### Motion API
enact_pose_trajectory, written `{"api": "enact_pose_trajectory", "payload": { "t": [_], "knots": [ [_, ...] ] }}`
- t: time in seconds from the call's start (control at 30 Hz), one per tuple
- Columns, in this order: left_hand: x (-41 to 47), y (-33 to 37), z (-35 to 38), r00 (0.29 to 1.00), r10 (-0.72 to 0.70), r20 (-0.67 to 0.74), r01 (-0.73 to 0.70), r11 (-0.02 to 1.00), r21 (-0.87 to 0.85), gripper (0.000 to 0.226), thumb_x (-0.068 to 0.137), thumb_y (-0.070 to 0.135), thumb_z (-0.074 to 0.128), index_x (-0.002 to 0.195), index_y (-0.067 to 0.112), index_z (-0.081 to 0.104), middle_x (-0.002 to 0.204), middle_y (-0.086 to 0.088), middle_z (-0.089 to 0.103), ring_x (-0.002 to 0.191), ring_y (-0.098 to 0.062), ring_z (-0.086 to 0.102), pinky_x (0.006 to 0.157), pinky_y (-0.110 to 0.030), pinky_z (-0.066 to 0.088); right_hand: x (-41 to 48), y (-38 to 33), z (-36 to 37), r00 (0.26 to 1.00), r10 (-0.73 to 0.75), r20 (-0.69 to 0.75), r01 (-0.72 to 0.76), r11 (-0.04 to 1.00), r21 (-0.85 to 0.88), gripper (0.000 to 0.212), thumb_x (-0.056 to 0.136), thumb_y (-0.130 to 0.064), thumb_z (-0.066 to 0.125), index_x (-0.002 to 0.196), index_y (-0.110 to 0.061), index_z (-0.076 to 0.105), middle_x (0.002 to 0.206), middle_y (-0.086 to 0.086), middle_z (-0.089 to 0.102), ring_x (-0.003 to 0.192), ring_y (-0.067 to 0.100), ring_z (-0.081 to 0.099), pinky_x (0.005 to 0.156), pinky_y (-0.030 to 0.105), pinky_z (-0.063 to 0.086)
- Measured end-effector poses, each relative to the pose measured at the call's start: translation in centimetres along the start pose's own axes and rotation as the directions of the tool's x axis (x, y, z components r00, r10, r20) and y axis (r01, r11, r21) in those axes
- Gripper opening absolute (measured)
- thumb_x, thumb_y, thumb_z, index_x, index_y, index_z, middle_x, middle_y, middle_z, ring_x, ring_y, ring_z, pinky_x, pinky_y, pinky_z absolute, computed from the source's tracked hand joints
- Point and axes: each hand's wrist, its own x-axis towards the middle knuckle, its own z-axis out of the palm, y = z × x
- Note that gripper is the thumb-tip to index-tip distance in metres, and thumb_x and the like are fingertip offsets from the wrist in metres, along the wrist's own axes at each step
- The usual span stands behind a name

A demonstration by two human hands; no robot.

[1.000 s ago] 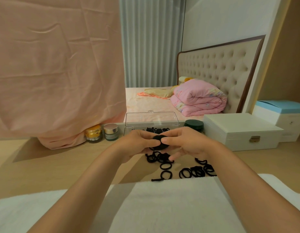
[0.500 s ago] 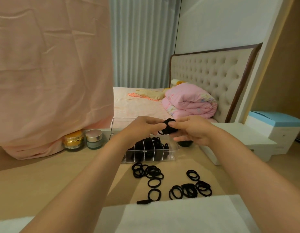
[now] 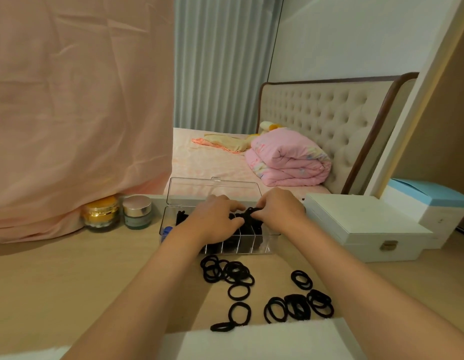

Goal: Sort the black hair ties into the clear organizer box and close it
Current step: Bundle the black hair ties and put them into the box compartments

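Both hands have dropped since 0.5 s ago, from above the clear organizer box (image 3: 241, 247) down onto its open top.

Largest first: pink cloth (image 3: 77, 113) hangs over the left of the view. Bed (image 3: 199, 157) behind, w/ tufted headboard (image 3: 327, 118) and folded pink quilt (image 3: 288, 162). Wooden tabletop (image 3: 56, 281) in front, white towel (image 3: 251, 339) along its near edge. White case (image 3: 361, 224) w/ brass latch just beside the organizer, on its right.

Organizer sits centre, lid (image 3: 212, 189) upright at the back. Dividers split it into compartments; several hold black ties.

Right hand (image 3: 280, 211): fingers curled, thumb and fingertips pinching a bunch of black hair ties (image 3: 249, 213) over the box's middle compartments. Left hand (image 3: 215, 222): fingers bent toward the same bunch and apparently pinching its other end, tho contact is partly hidden.

Loose hair ties (image 3: 228, 275) lie in two groups on the tabletop, btwn box and towel.

Gold jar (image 3: 101, 214) and silver-lidded jar (image 3: 137, 211) stand left of the box. Small blue item (image 3: 167, 229) at the box's left end, mostly hidden.
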Motion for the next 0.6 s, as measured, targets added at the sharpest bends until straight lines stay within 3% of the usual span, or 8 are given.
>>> {"api": "enact_pose_trajectory", "payload": {
  "t": [0.07,0.2,0.27,0.37,0.47,0.6],
  "knots": [
    [-0.1,0.0,0.1,1.0,0.027,-0.002,-0.027,0.999,0.037,0.048,0.097,0.044,0.055,0.144,0.038,0.048,0.138,0.0,0.052,0.13,-0.02,0.04,0.109,-0.041,0.037,0.2,-0.6,0.3,1.0,0.021,0.018,-0.018,0.988,-0.157,0.023,0.09,-0.038,0.069,0.108,-0.025,0.076,0.104,0.0,0.072,0.097,0.021,0.066,0.059,0.025,0.042],
    [-0.3,0.4,0.4,0.996,0.087,0.018,-0.089,0.989,0.12,0.049,0.095,0.048,0.053,0.144,0.043,0.046,0.138,-0.001,0.049,0.131,-0.02,0.034,0.109,-0.039,0.033,0.1,-0.9,0.7,0.989,-0.008,0.145,0.056,0.942,-0.33,0.039,0.1,-0.039,0.057,0.134,-0.021,0.061,0.131,0.009,0.053,0.122,0.026,0.051,0.092,0.038,0.05],
    [-0.3,0.7,0.7,0.993,0.109,0.033,-0.113,0.983,0.147,0.048,0.096,0.051,0.05,0.144,0.046,0.046,0.137,0.0,0.048,0.131,-0.02,0.032,0.11,-0.038,0.03,0.2,-0.5,0.3,0.968,-0.055,0.246,0.124,0.954,-0.273,0.035,0.103,-0.031,0.05,0.134,-0.02,0.062,0.131,0.012,0.051,0.121,0.028,0.05,0.098,0.039,0.049],
    [-0.3,1.1,1.0,0.992,0.112,0.054,-0.121,0.972,0.201,0.05,0.098,0.055,0.043,0.146,0.043,0.044,0.141,0.0,0.045,0.133,-0.021,0.03,0.112,-0.04,0.027,0.3,0.7,-0.7,0.927,-0.129,0.352,0.161,0.985,-0.063,0.033,0.102,-0.023,0.047,0.123,-0.02,0.072,0.12,0.01,0.066,0.11,0.026,0.06,0.093,0.037,0.051],
    [-0.3,1.4,1.1,0.992,0.08,0.099,-0.102,0.967,0.232,0.051,0.099,0.057,0.038,0.147,0.041,0.043,0.145,-0.001,0.041,0.137,-0.021,0.028,0.113,-0.042,0.024,0.1,2.0,-1.2,0.929,-0.209,0.304,0.197,0.978,0.071,0.034,0.099,-0.018,0.047,0.117,-0.022,0.075,0.115,0.004,0.072,0.106,0.025,0.064,0.094,0.04,0.052],
    [-0.2,1.4,0.6,0.995,0.063,0.083,-0.076,0.982,0.172,0.049,0.098,0.055,0.043,0.145,0.041,0.046,0.145,0.0,0.044,0.136,-0.021,0.031,0.112,-0.041,0.028,-1.8,3.0,-0.6,0.927,-0.332,0.175,0.336,0.942,0.007,0.044,0.09,-0.02,0.044,0.121,-0.028,0.074,0.128,-0.009,0.065,0.114,0.018,0.058,0.101,0.041,0.046]
  ]
}}
